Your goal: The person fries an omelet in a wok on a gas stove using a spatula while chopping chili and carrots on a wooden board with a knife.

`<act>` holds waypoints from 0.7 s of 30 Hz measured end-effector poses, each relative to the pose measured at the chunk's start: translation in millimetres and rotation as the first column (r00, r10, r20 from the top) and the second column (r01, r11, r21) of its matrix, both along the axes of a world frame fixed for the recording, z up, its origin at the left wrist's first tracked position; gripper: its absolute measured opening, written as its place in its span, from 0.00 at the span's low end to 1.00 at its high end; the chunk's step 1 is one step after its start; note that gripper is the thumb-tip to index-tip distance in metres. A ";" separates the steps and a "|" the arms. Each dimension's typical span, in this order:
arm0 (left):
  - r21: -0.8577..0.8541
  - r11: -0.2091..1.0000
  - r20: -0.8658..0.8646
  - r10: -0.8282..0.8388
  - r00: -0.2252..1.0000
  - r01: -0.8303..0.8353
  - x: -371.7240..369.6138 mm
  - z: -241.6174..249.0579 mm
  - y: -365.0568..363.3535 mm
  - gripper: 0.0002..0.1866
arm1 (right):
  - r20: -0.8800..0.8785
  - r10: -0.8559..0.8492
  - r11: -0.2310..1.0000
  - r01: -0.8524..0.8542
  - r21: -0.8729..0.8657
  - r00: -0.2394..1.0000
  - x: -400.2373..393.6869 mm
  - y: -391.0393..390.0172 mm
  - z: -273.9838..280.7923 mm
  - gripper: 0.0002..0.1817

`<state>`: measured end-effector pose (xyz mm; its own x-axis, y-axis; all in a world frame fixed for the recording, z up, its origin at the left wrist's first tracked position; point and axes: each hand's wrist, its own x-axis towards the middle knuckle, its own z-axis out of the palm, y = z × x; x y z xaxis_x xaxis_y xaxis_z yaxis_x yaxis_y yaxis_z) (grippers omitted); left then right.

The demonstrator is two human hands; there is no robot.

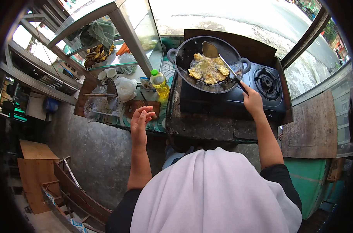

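My right hand (253, 100) is wrapped round the dark handle of a spatula (210, 49), whose broad blade is at the far side of a black wok (182, 74). Several golden fritters (207, 70) lie in bubbling oil in the wok, just in front of the blade. The wok sits on the left burner of a black gas stove (219, 101). My left hand (140, 119) is raised near a wooden cutting board (156, 110), its fingers apart and slightly curled, with nothing visible in it. A bottle of yellow oil with a green cap (160, 83) stands beyond it.
A bare burner (267, 82) is right of the wok. On the left are a plastic bag (126, 88), a wire skimmer (112, 93), cups (107, 74) and a glass case (133, 39) with bananas (97, 56). A dark metal shield (238, 43) stands behind the stove.
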<state>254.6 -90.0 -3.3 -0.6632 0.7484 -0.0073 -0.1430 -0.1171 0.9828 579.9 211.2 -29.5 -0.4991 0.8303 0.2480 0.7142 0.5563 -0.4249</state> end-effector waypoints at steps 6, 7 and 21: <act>0.007 1.000 0.004 0.005 1.000 -0.005 8.9 2.8 0.7 0.12 | 0.069 -0.020 1.000 0.022 -0.018 0.997 -29.9 0.8 -4.8 0.30; 0.013 1.000 0.004 0.002 1.000 -0.002 9.3 4.0 1.6 0.12 | 0.072 -0.022 0.999 0.025 -0.036 0.997 -28.0 -1.2 -6.6 0.29; 0.005 1.000 0.009 0.023 1.000 -0.024 13.2 0.4 0.2 0.12 | -0.188 0.110 0.941 -0.163 -0.296 0.976 47.2 -63.0 27.7 0.26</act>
